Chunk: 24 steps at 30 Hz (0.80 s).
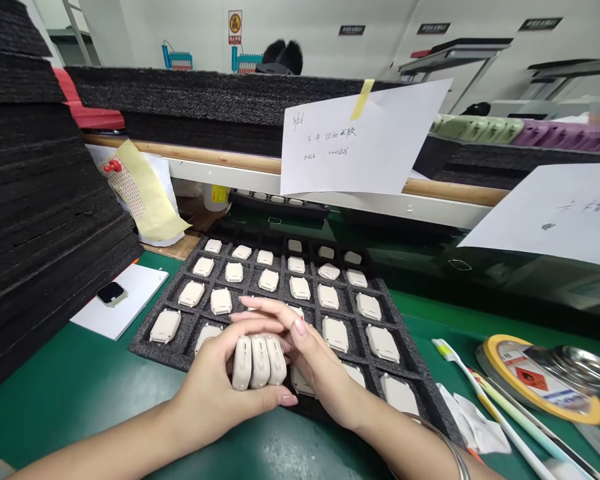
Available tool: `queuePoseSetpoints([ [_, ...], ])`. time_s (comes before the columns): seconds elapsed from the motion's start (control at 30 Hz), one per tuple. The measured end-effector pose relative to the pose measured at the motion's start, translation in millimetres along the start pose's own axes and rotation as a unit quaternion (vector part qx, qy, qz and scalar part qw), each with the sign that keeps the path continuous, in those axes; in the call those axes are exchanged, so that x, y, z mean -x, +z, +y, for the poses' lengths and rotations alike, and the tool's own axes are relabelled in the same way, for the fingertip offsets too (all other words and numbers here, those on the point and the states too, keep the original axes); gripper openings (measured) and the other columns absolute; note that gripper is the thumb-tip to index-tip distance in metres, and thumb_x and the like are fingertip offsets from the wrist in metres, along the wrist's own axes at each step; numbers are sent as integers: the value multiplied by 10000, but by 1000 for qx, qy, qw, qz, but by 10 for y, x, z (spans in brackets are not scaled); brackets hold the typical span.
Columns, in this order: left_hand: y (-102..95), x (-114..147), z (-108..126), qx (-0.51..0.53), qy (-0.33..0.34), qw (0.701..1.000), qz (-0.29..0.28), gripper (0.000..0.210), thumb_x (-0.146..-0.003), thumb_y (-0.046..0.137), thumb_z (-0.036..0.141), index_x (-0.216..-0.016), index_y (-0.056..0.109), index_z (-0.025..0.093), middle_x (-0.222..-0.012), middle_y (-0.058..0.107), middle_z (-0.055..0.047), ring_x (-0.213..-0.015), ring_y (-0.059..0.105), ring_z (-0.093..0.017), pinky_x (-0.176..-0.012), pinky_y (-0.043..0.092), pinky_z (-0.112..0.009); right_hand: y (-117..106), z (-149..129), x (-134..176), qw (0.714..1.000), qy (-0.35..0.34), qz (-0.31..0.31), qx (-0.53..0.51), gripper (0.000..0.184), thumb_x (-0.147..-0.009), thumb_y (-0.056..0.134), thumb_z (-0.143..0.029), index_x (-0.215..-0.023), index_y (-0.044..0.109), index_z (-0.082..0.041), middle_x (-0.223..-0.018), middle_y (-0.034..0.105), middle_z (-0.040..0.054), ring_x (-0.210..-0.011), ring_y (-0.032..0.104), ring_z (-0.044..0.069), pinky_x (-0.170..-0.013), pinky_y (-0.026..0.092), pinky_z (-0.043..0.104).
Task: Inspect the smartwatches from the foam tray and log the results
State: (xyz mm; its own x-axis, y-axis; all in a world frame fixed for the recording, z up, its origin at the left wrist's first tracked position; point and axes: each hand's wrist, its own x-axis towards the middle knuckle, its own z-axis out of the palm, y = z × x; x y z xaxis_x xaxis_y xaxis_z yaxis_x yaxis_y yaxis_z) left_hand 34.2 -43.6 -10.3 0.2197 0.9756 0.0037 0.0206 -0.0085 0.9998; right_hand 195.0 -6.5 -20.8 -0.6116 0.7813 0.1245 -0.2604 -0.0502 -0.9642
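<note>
My left hand [213, 377] is closed around three beige smartwatch cases [260, 362], which stand side by side on edge with their slotted narrow sides towards me. Just to the right, my right hand [323, 363] has its fingers stretched out leftwards, over and against the left fingertips. Whether it also touches the cases is hidden. Beneath both hands lies a black foam tray [147, 341] divided into compartments, with similar cases in many of them, such as a case [383, 343] at the right. My hands cover some of the middle compartments.
Tall black foam stacks [40, 173] rise at the left. A dark-screened watch [111, 293] rests on a white pad [135, 300]. To the right are a toothbrush [485, 393], white tissue [473, 417] and a round yellow-rimmed tin [535, 380]. A shelf edge [230, 175] with taped papers crosses behind.
</note>
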Motion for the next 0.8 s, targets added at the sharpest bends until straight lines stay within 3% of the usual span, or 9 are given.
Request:
queuePoseSetpoints([
  [0.2,-18,13,26,-117,71,991,7,381,-634,884,253,-983,733,268,-895,755,9,-787,689,-175,-766,554,-254,-6,1,-14,1000,-11,3,15,574,-982,356,-634,-1371,506,-240,-1296,629,93,-1226,570,239,-1056,442,416],
  [0.37,-19,21,-18,-131,97,987,9,306,-693,834,213,-977,734,266,-769,716,20,-618,636,-134,-589,519,-215,-4,-30,2,999,20,0,44,640,-949,360,-690,-1392,466,-240,-1292,634,108,-1168,609,263,-1030,455,454],
  [0.5,-21,38,-54,-155,129,979,8,298,-704,821,194,-980,739,269,-648,654,36,-535,586,-119,-548,495,-213,-7,-15,-7,998,32,8,50,660,-931,365,-716,-1375,475,-240,-1233,676,111,-1111,646,268,-1029,455,479],
  [0.6,-22,37,-49,-160,143,977,-2,300,-722,805,174,-996,730,269,-805,730,5,-630,652,-133,-589,515,-214,-8,-10,-9,998,43,10,45,662,-926,378,-717,-1378,471,-242,-1229,682,117,-1117,651,275,-1014,470,479],
  [0.7,-21,24,-34,-151,156,976,-13,305,-725,803,156,-999,713,256,-1101,740,-30,-910,707,-184,-757,549,-247,-8,-19,-6,998,49,7,44,657,-931,380,-709,-1380,468,-237,-1181,697,110,-1113,652,275,-1000,478,474],
  [0.8,-23,13,-32,-157,162,974,-21,299,-738,786,134,-1000,702,250,-1130,740,-29,-985,699,-196,-869,535,-287,-6,-29,-5,996,55,6,65,674,-924,381,-719,-1381,482,-233,-1051,716,84,-1023,669,261,-976,484,469],
])
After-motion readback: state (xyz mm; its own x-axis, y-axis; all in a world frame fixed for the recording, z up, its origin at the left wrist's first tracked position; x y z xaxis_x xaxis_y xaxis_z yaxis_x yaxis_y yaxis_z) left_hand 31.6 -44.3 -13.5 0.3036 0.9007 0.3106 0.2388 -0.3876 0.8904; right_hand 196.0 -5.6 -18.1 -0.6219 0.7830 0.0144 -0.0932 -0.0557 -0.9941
